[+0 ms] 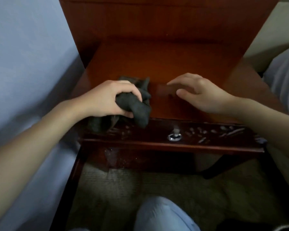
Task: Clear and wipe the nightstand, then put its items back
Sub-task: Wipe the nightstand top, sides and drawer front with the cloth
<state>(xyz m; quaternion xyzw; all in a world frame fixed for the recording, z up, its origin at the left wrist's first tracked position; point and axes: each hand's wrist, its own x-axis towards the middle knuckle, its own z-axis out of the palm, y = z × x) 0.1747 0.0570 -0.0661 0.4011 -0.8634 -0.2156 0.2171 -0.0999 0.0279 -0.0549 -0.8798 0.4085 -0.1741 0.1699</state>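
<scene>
The nightstand (165, 64) is glossy reddish-brown wood; the cloth (137, 105) is dark grey; the bed sheet (23, 64) pale blue; the drawer knob (174, 136) silver; the carpet (123, 189) olive-grey.

No readable text, labels or nos. anywhere in view.

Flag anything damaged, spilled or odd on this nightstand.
The drawer front looks damaged: pale chips and scratches in the finish right of the knob. Part of the dark cloth, gripped by the left hand, hangs over the front edge.
</scene>
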